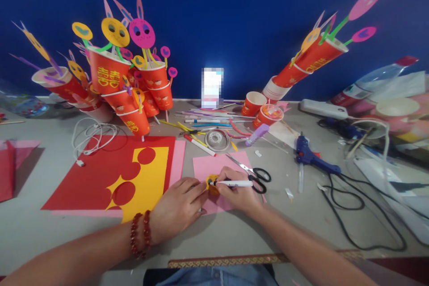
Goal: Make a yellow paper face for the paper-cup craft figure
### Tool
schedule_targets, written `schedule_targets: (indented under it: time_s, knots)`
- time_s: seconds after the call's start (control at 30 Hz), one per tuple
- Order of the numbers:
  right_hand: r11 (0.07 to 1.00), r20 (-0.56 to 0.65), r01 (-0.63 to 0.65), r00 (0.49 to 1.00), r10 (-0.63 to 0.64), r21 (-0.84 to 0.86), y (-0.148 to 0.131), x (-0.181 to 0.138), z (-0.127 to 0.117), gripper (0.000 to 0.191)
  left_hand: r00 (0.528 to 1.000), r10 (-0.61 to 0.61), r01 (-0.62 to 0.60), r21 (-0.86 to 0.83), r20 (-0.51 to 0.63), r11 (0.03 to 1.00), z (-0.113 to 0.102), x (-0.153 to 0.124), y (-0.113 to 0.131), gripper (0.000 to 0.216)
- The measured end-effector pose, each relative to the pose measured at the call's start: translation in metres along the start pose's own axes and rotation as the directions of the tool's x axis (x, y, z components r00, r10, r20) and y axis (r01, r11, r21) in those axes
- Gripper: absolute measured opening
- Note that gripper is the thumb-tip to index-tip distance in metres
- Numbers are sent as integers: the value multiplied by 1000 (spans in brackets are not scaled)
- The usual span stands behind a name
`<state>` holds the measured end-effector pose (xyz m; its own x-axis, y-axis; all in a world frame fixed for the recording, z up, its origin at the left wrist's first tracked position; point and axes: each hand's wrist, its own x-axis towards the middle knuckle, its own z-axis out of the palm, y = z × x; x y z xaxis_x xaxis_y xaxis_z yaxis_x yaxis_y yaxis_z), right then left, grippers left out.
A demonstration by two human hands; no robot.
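Note:
My right hand [239, 199] grips a white acrylic marker [236, 183], its dark tip against a small yellow paper disc [212, 190] with a blue patch. At the disc's left edge are the curled fingertips of my left hand [179, 203], which hold it steady; the thumb is mostly hidden. Beneath the disc lies a pink paper sheet [201, 164]. Black-handled scissors [250, 171] rest partly on that sheet, right of my right hand. Left of my left hand, yellow paper [154, 172] with round cut-outs lies over red paper [89, 174].
Stacked red cups with paper bunny figures [115, 71] stand at left; more cups [295, 69] lean at right. A lit screen [212, 89] stands at the back, behind scattered markers and tape [217, 140]. At right lie a blue glue gun [311, 156] and its looping black cord [338, 214].

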<state>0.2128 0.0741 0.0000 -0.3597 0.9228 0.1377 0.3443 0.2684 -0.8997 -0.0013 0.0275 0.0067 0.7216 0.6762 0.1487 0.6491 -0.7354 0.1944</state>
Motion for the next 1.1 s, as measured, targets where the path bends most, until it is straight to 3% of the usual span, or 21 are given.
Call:
schedule_targets:
  time_s: [1.1]
  knots:
    - [999, -29, -2, 1000, 3, 50, 4, 0, 0, 13, 1000, 4, -3, 15, -30, 1000, -1, 0, 0, 35]
